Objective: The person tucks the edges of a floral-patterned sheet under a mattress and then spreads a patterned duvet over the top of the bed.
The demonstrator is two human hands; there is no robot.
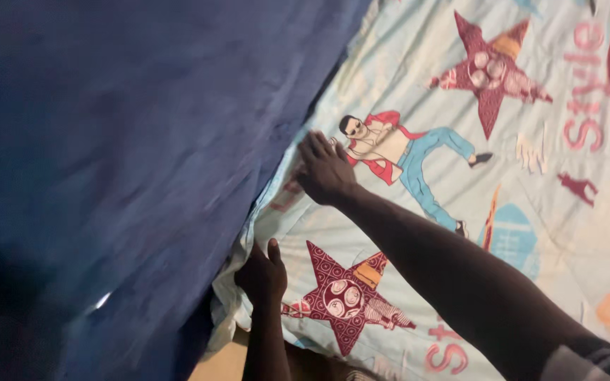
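Head view. The right hand [325, 171] lies flat, fingers spread, on a pale printed bedsheet [531, 212] patterned with dark red stars and a dancing figure. The left hand [262, 274], below it, closes on the bedsheet's edge where it meets a dark blue fabric [128, 155] at left. The hands are apart.

I cannot see the fingertips of my left hand [262, 271]; they vanish under the blue cloth [121, 162] just beyond them. My right hand [325, 169] has fingertips blurred against the printed sheet's [545, 233] edge. The sheet runs off frame, away from the fingers.
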